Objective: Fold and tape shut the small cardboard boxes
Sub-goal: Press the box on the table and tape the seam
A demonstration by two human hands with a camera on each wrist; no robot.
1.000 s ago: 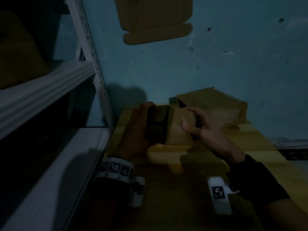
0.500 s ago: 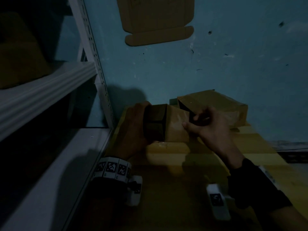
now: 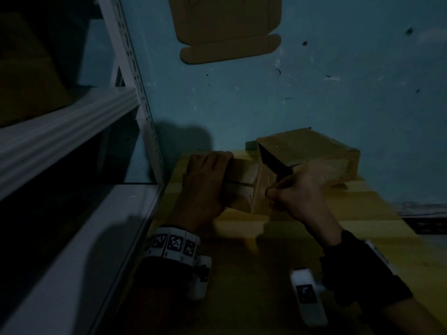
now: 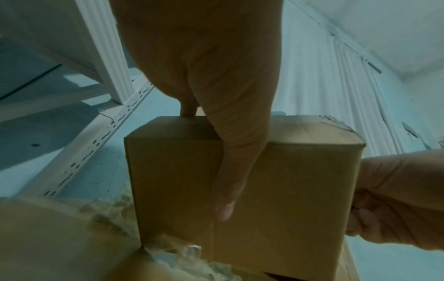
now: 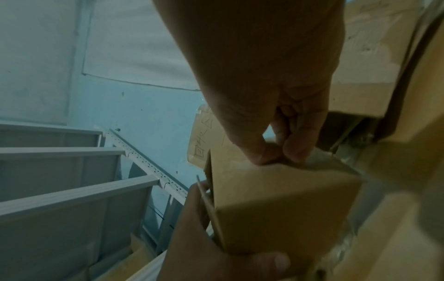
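A small brown cardboard box [image 3: 244, 187] lies on the wooden table [image 3: 314, 226], a dark seam running along its top. My left hand [image 3: 205, 184] grips its left end, fingers over the far side and thumb down the near face [image 4: 228, 190]. My right hand [image 3: 290, 192] is at the right end, where thumb and forefinger [image 5: 276, 152] pinch the box's upper edge. Something thin and pale shows there; I cannot tell if it is tape. The wrist views show the box [image 4: 288, 180] [image 5: 283, 209] shut on the sides facing them.
A larger cardboard box [image 3: 314, 151] lies just behind the right hand against the blue wall. A white metal shelf rack [image 3: 72, 126] borders the table on the left. Flat cardboard [image 3: 229, 27] hangs on the wall. Crumpled clear plastic [image 4: 108, 209] lies beside the small box.
The small box has turned so its dark face no longer faces me. My left hand has shifted over its left end. The right hand has dropped to the right edge and pinched there.
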